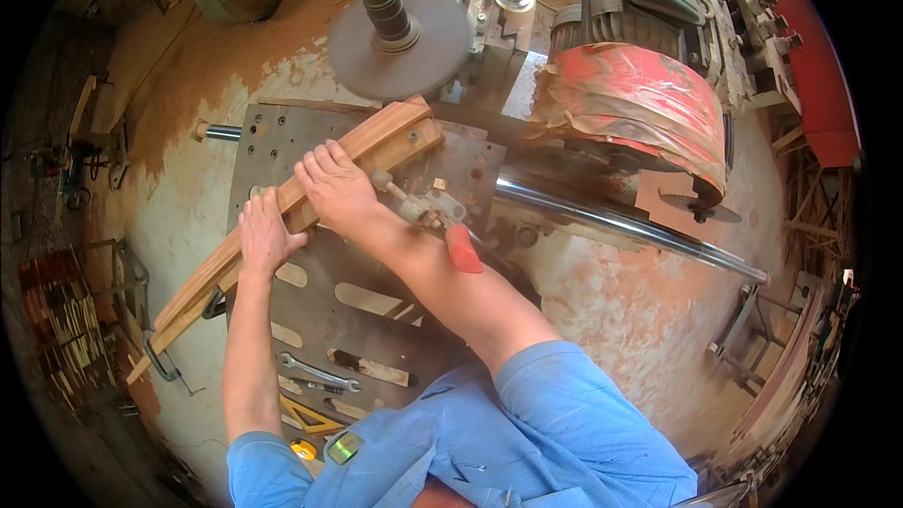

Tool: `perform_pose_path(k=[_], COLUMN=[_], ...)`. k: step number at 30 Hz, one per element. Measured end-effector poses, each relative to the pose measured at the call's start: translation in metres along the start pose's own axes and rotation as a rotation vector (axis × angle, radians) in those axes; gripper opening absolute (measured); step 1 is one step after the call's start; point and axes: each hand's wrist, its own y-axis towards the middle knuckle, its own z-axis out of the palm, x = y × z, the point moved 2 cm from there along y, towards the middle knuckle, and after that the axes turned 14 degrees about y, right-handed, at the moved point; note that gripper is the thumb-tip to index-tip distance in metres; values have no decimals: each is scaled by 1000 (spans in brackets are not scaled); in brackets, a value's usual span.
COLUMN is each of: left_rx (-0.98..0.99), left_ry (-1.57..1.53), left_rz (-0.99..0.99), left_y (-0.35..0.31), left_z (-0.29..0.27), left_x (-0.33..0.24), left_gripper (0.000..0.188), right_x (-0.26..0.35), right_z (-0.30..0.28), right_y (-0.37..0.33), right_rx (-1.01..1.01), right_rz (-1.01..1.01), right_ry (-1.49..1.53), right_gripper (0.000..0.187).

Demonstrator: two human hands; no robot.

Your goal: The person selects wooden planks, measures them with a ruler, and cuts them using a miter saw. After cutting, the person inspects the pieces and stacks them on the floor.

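Note:
A long, slightly curved wooden bar [367,138] lies slantwise over the metal table plate [367,245], on top of a wooden board [419,137]. My left hand [267,231] grips the bar near its middle, fingers over its far edge and thumb toward me. Just right of it, my right hand [334,184] has its fingers laid over the bar, partly hiding the wood. A C-clamp [158,357] is at the bar's left end. Beside my right forearm is a toggle clamp [428,209] with a red handle [462,248]. Beyond the bar's far end stands a grey disc [404,61] on a vertical spindle.
A motor [635,5] and a red, tape-wrapped guard [640,99] stand at the far right, with a small saw blade [701,207] below. A steel rail [630,224] runs right from the table. Near me lie a wrench [322,373], a yellow set square [308,416] and a tape measure [303,450].

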Motion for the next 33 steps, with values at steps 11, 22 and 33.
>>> perform_pose_path(k=[11, 22, 33], left_rx=[-59, -66, -119], left_ry=[-12, -6, -9], left_rz=[4, 21, 39], left_y=[13, 29, 65], left_z=[8, 20, 36], left_x=[30, 101, 204], left_gripper=[97, 98, 99], right_x=[9, 42, 79], right_z=[22, 53, 108], right_y=[28, 82, 173], right_rx=[4, 54, -3], right_rz=[3, 16, 37], right_ry=[-10, 8, 19], right_gripper=[56, 54, 50])
